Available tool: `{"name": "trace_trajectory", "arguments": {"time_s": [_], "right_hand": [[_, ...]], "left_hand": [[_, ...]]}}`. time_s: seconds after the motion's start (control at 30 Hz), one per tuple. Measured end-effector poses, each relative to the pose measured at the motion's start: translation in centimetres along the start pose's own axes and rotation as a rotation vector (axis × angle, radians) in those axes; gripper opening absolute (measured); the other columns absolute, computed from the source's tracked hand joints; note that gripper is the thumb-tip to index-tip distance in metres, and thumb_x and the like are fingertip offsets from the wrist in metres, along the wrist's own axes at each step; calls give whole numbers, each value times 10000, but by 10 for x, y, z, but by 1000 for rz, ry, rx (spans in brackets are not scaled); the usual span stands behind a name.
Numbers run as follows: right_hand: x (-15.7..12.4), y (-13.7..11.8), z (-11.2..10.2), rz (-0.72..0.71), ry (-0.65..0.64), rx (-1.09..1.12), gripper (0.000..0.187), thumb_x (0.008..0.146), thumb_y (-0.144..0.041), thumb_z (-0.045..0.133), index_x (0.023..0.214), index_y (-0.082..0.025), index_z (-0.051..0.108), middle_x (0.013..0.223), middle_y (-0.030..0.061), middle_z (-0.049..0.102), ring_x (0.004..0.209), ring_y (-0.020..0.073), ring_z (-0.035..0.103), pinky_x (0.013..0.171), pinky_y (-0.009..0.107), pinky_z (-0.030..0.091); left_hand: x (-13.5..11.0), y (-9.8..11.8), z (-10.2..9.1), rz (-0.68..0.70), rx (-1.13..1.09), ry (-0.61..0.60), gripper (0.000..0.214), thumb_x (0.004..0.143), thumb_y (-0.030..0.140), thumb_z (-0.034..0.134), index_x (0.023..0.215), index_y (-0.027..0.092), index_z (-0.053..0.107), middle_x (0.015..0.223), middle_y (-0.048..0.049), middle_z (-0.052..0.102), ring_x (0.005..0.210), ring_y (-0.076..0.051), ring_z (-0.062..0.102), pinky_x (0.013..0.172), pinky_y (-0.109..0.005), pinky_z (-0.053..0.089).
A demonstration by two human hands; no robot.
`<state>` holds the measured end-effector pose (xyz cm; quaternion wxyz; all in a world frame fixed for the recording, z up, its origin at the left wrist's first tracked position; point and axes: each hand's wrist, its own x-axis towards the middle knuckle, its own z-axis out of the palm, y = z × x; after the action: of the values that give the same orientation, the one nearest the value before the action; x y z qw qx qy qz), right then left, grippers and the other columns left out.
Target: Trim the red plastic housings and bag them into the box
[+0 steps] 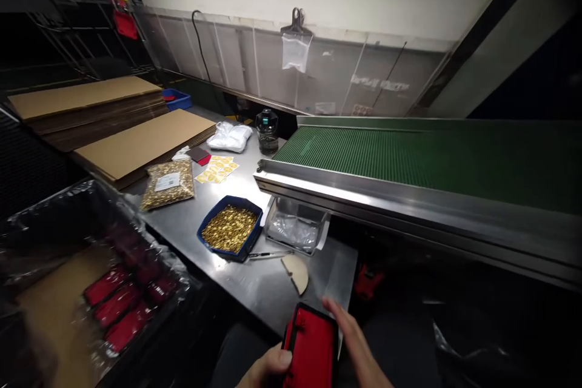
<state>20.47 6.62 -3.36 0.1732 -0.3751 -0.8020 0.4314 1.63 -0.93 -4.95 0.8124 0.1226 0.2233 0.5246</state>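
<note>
A red case with black edging [313,348] is at the bottom centre, near the table's front edge. My left hand [268,367] grips its left side, the thumb lying on the red face. My right hand [352,339] is beside the case's right edge with fingers stretched out; whether it touches the case I cannot tell. Just beyond lie a pale half-round piece [297,274] and a thin pen-like tool [270,254]. A blue tray [255,231] holds many small gold-coloured pieces [230,227].
A green conveyor belt [354,154] runs off to the right, over a bin of clear plastic [293,231]. On the left are cardboard sheets [145,142], a bag of gold pieces [170,185] and a plastic-lined box [150,218] with several red cases [120,306]. A bottle [267,133] stands behind.
</note>
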Motion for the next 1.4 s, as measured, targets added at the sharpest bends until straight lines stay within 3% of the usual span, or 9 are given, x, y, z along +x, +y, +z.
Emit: {"name": "trace_trajectory", "arguments": {"time_s": [0.1, 0.27, 0.43, 0.67, 0.8, 0.9, 1.1, 1.3, 1.4], "right_hand": [[1, 22, -11, 144, 88, 209, 700, 926, -549, 597, 1535, -277, 384, 1489, 138, 519, 1299, 303, 581, 1037, 394, 521], [31, 45, -15, 376, 129, -61, 379, 1002, -518, 451, 1204, -260, 642, 1172, 75, 706, 963, 215, 707, 798, 290, 578], [85, 34, 35, 284, 92, -284, 322, 1012, -374, 430, 1223, -220, 619, 1190, 111, 669, 1078, 300, 642, 875, 397, 526], [127, 26, 91, 361, 181, -252, 398, 889, -216, 563, 1278, -131, 565, 1247, 215, 578, 1194, 399, 515, 990, 515, 426], [111, 30, 75, 388, 158, -65, 223, 834, -268, 603, 1041, -195, 642, 1101, 133, 636, 1072, 345, 610, 958, 472, 474], [78, 24, 60, 428, 110, 137, 361, 871, -455, 602, 1115, -193, 655, 1058, 114, 697, 966, 301, 686, 854, 418, 550], [21, -4, 56, 625, -12, 1183, 674, 763, -550, 783, 1294, -165, 625, 1167, 140, 722, 1052, 302, 699, 936, 424, 543], [17, -4, 49, 631, -103, 1322, 602, 764, -466, 810, 1246, -158, 625, 1001, 93, 733, 838, 209, 698, 751, 306, 541], [13, 4, 28, 531, -130, 1253, 568, 722, -439, 835, 1181, -163, 645, 961, 63, 707, 870, 209, 672, 768, 290, 515]], "left_hand": [[-11, -7, -13, -53, -125, -6, 728, 765, 541, 638, 1327, 81, 596, 1281, -191, 664, 1068, -351, 668, 988, -424, 444], [-23, -12, -34, 5, -238, -51, 797, 719, 457, 694, 1422, 135, 503, 1427, -235, 556, 1119, -363, 661, 972, -449, 441], [-36, -8, -40, 62, -244, 31, 799, 712, 384, 707, 1429, 93, 510, 1513, -265, 443, 1322, -444, 509, 1127, -601, 291], [-42, -8, -43, 155, -230, 86, 893, 691, 405, 795, 1469, 98, 479, 1559, -231, 390, 1480, -445, 267, 1218, -602, 152], [-47, -14, -49, 275, -139, 149, 840, 704, 424, 842, 1442, 172, 529, 1586, -152, 382, 1517, -401, 187, 1250, -537, 121], [-48, -18, -53, 297, -7, 259, 818, 729, 415, 852, 1450, 235, 512, 1557, -117, 442, 1513, -377, 222, 1258, -512, 117], [-27, -26, -52, 536, 472, 542, 949, 614, 335, 945, 1401, 292, 417, 1637, -138, 260, 1475, -432, 280, 1193, -561, 293], [-16, -42, -36, 612, 583, 611, 859, 493, 189, 1001, 1204, 277, 527, 1604, -134, 322, 1493, -396, 261, 1220, -471, 255], [-29, -46, -35, 511, 505, 459, 734, 607, 241, 958, 1233, 250, 575, 1602, -154, 331, 1497, -400, 253, 1230, -487, 215]]}}
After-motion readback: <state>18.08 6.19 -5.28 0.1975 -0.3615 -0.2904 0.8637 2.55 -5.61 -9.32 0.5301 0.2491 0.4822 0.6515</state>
